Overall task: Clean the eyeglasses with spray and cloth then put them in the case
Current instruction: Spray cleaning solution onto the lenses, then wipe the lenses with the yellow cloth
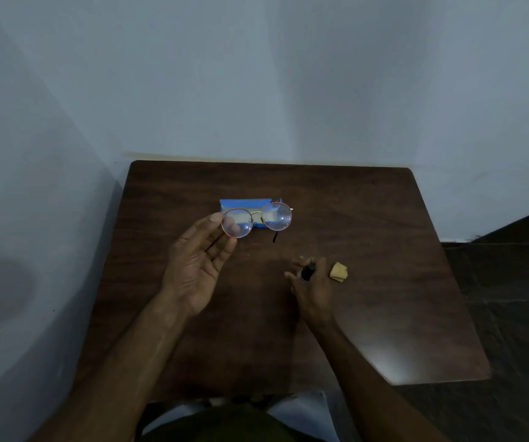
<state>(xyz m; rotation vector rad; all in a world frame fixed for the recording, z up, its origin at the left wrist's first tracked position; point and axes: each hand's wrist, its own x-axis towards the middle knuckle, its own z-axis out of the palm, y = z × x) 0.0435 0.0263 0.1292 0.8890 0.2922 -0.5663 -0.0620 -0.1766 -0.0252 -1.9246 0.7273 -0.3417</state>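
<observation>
Round eyeglasses with a thin red frame are held up above the table, lenses facing me. My left hand pinches them at the left lens rim, thumb on the near side and fingers behind the lens. Behind the glasses a blue case lies on the table, partly hidden by the lenses. My right hand grips a small dark spray bottle low over the table, to the right of the glasses. A folded tan cloth lies just right of that hand.
The dark wooden table stands against a pale wall and into a left corner. Its right edge borders a dark floor. My lap shows at the bottom edge of the view.
</observation>
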